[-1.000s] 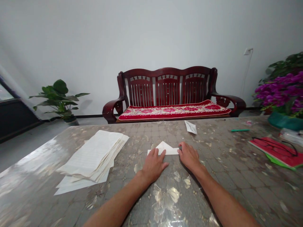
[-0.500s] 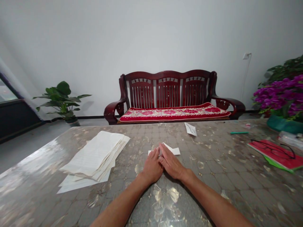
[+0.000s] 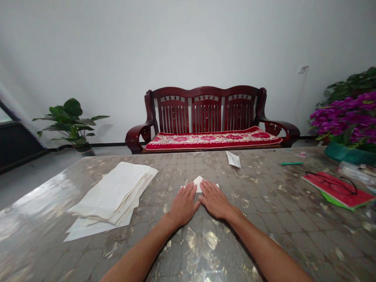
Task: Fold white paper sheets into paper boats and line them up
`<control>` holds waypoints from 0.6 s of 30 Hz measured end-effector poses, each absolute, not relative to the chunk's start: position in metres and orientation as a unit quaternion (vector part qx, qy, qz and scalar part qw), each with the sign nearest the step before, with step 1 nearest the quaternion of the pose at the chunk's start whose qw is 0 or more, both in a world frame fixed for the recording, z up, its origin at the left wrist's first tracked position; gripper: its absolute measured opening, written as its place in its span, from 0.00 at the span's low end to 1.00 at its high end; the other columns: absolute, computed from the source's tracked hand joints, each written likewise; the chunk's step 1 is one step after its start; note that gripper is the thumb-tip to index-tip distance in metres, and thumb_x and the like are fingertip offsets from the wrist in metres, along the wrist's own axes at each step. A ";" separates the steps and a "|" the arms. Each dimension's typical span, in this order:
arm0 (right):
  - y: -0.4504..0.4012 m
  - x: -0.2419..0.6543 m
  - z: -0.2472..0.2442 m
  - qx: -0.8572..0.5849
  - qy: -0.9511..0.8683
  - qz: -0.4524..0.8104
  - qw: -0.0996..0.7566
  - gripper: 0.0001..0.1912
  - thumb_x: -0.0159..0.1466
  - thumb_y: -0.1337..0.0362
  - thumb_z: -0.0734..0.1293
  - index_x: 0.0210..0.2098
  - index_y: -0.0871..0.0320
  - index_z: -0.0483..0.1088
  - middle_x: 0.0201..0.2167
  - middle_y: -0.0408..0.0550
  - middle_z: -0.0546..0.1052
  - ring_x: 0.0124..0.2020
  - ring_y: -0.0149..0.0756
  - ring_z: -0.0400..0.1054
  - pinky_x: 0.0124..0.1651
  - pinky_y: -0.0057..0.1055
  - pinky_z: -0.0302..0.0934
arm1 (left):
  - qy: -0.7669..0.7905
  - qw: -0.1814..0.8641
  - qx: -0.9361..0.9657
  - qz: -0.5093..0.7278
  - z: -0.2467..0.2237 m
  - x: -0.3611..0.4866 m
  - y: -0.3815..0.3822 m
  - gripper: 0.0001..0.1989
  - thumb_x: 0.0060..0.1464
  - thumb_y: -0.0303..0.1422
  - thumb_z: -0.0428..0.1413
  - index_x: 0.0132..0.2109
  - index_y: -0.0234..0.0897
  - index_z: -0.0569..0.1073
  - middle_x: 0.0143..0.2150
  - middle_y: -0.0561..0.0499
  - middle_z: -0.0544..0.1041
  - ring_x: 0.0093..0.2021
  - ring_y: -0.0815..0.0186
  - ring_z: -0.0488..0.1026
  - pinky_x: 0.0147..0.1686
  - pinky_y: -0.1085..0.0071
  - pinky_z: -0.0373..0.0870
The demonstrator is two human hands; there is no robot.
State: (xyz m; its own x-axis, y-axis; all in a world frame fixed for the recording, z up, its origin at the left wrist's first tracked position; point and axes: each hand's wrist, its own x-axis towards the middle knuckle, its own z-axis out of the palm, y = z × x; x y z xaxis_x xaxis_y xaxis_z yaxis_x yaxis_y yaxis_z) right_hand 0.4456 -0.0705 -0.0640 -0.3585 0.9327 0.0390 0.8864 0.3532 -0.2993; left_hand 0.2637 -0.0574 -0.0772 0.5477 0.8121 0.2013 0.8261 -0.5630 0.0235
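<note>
Left hand [image 3: 183, 205] and right hand [image 3: 216, 200] lie flat, unclenched, on folded paper [image 3: 199, 184], its peak showing between them on the surface [image 3: 293, 219]. Stack [image 3: 114, 192] at left. Farther: folded piece [image 3: 234, 159], green pen [image 3: 291, 163] to its right. Bench [image 3: 206, 111] beyond.

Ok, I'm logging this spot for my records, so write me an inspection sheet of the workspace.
Surface: glossy, patterned tabletop.
Work things: folded white paper, partly covered.
Clutter: paper stack at left; small white piece beyond the hands; green stick, red book under glasses, purple flowers at right.
Hands: left hand and right hand, palms down on the folded white paper.
Cables: thin cord hanging from wall socket.
Surroundings: wooden bench behind, potted plant left.
</note>
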 end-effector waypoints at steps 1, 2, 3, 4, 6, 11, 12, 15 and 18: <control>-0.071 0.449 -0.065 -0.563 -0.814 0.108 0.100 0.34 0.71 0.51 0.48 0.70 0.67 0.48 0.71 0.57 0.46 0.72 0.42 0.37 0.72 0.43 0.34 | -0.466 0.037 -0.879 -0.095 -0.077 0.262 -0.057 0.28 0.65 0.41 0.46 0.66 0.30 0.61 0.69 0.36 0.59 0.68 0.53 0.57 0.65 0.54 0.57; -0.072 0.453 -0.066 -0.567 -0.811 0.102 0.100 0.34 0.71 0.51 0.48 0.70 0.67 0.48 0.71 0.57 0.46 0.72 0.42 0.37 0.72 0.44 0.34 | -0.466 0.037 -0.879 -0.094 -0.076 0.260 -0.058 0.28 0.65 0.42 0.46 0.66 0.30 0.60 0.69 0.36 0.59 0.68 0.53 0.57 0.65 0.54 0.57; -0.073 0.457 -0.067 -0.571 -0.809 0.096 0.100 0.34 0.71 0.51 0.49 0.70 0.66 0.49 0.71 0.57 0.47 0.72 0.42 0.38 0.72 0.44 0.35 | -0.467 0.035 -0.879 -0.094 -0.076 0.258 -0.058 0.29 0.65 0.42 0.46 0.66 0.30 0.60 0.69 0.36 0.59 0.68 0.53 0.57 0.65 0.53 0.58; -0.073 0.461 -0.067 -0.574 -0.808 0.091 0.098 0.34 0.71 0.51 0.49 0.70 0.66 0.49 0.71 0.56 0.47 0.72 0.42 0.38 0.72 0.44 0.35 | -0.468 0.034 -0.878 -0.092 -0.076 0.256 -0.058 0.29 0.65 0.42 0.47 0.66 0.30 0.60 0.69 0.36 0.59 0.68 0.53 0.58 0.65 0.53 0.58; -0.075 0.468 -0.068 -0.580 -0.805 0.086 0.090 0.34 0.71 0.52 0.50 0.70 0.65 0.49 0.71 0.55 0.47 0.72 0.41 0.38 0.71 0.44 0.35 | -0.472 0.034 -0.876 -0.091 -0.076 0.254 -0.058 0.29 0.64 0.42 0.47 0.66 0.30 0.60 0.69 0.36 0.59 0.68 0.53 0.58 0.65 0.53 0.57; -0.079 0.482 -0.065 -0.594 -0.798 0.077 0.067 0.33 0.71 0.53 0.50 0.70 0.64 0.49 0.71 0.54 0.47 0.72 0.40 0.38 0.71 0.43 0.34 | -0.486 0.027 -0.870 -0.085 -0.073 0.246 -0.058 0.29 0.64 0.43 0.47 0.66 0.31 0.60 0.69 0.37 0.59 0.69 0.53 0.56 0.65 0.53 0.55; -0.079 0.484 -0.065 -0.596 -0.797 0.075 0.066 0.33 0.71 0.53 0.50 0.70 0.63 0.49 0.71 0.54 0.47 0.72 0.40 0.39 0.71 0.43 0.34 | -0.489 0.023 -0.868 -0.082 -0.072 0.243 -0.058 0.29 0.64 0.43 0.47 0.66 0.31 0.60 0.69 0.37 0.59 0.69 0.53 0.55 0.65 0.53 0.54; -0.081 0.489 -0.066 -0.597 -0.797 0.065 0.063 0.33 0.71 0.53 0.49 0.70 0.63 0.49 0.71 0.53 0.47 0.72 0.41 0.39 0.71 0.45 0.35 | -0.503 0.017 -0.862 -0.070 -0.069 0.232 -0.058 0.29 0.64 0.43 0.47 0.66 0.31 0.60 0.70 0.39 0.58 0.69 0.53 0.54 0.66 0.52 0.54; -0.084 0.492 -0.069 -0.596 -0.799 0.060 0.059 0.33 0.71 0.52 0.49 0.70 0.63 0.49 0.71 0.53 0.47 0.72 0.42 0.39 0.71 0.48 0.34 | -0.514 0.023 -0.855 -0.067 -0.069 0.220 -0.058 0.29 0.64 0.43 0.47 0.66 0.33 0.61 0.70 0.40 0.58 0.69 0.52 0.55 0.65 0.51 0.54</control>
State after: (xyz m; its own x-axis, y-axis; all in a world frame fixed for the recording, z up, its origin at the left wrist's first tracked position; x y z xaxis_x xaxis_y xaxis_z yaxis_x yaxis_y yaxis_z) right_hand 0.4919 -0.0840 -0.0687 -0.2831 0.9588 0.0219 0.9447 0.2827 -0.1663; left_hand 0.2204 -0.0579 -0.0687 0.4617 0.8761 0.1391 0.8823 -0.4697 0.0298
